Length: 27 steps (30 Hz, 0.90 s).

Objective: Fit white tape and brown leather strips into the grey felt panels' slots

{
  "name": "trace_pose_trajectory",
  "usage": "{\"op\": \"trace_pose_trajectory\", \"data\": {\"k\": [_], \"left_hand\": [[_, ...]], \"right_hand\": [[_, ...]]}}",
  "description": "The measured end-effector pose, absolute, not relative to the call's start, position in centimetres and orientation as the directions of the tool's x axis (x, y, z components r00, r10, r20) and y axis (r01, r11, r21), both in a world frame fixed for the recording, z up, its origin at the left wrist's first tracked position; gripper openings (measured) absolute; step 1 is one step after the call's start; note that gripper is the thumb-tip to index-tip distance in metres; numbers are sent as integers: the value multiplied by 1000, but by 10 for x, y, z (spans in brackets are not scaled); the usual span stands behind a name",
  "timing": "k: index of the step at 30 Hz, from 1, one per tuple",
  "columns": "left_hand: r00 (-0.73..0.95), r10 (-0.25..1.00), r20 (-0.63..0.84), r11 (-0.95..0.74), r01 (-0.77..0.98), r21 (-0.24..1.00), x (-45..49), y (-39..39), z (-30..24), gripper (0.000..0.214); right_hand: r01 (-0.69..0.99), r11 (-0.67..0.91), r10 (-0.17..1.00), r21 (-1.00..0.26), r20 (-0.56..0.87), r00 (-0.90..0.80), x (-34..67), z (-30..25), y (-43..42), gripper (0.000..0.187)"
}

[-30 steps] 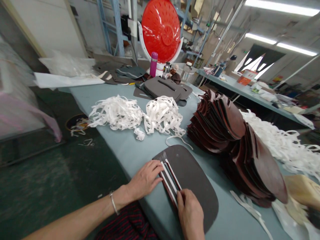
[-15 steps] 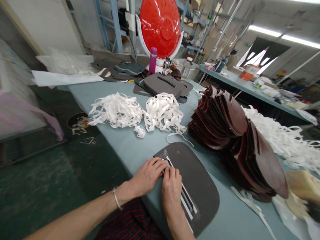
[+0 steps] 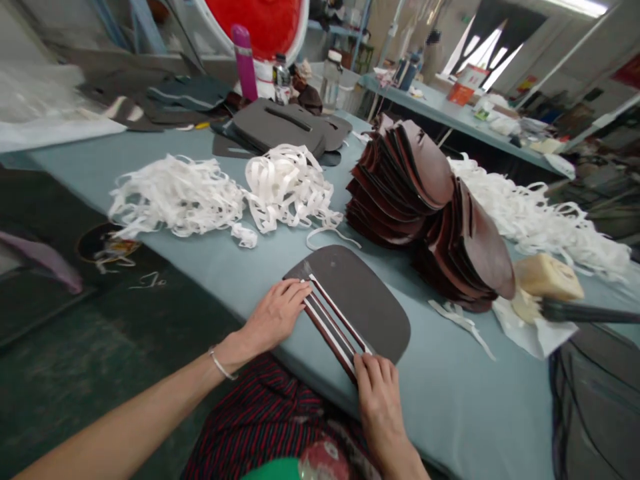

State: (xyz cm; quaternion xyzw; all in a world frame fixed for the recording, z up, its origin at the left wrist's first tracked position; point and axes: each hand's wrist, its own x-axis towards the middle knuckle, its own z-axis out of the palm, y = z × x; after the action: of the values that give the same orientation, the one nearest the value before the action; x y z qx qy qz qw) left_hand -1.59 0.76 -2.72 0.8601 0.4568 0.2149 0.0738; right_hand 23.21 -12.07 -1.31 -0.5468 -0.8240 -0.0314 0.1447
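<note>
Right hand (image 3: 377,403) has slid down to the strips' (image 3: 334,321) near end.

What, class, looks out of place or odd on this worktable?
The stack of brown pieces leans over in a slumped fan rather than sitting square, so it looks likely to slide. A loose white strip also lies beside it, apart from the white piles.

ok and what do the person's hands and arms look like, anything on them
Both hands are bare, with no gloves. The left hand has a thin silver bangle at the wrist, and the left forearm has no sleeve. The right hand shows no jewellery. The person wears a dark garment with thin red stripes.
</note>
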Motion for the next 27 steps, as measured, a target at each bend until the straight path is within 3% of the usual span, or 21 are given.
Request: {"op": "trace_pose_trajectory", "data": {"k": [6, 12, 21, 27], "left_hand": [[498, 808, 316, -586, 738, 335, -14, 11, -33, 36], [497, 813, 303, -576, 759, 304, -13, 9, -29, 32], [543, 788, 291, -604, 773, 195, -15, 7, -27, 31], [544, 792, 277, -593, 794, 135, -14, -13, -29, 42]], "right_hand": [[898, 310, 925, -312, 316, -210, 238, -20, -123, 20], [852, 350, 919, -389, 318, -232, 238, -26, -122, 20], [907, 318, 934, -275, 255, -250, 228, -8, -128, 13], [945, 305, 892, -114, 381, -242, 226, -24, -144, 32]]}}
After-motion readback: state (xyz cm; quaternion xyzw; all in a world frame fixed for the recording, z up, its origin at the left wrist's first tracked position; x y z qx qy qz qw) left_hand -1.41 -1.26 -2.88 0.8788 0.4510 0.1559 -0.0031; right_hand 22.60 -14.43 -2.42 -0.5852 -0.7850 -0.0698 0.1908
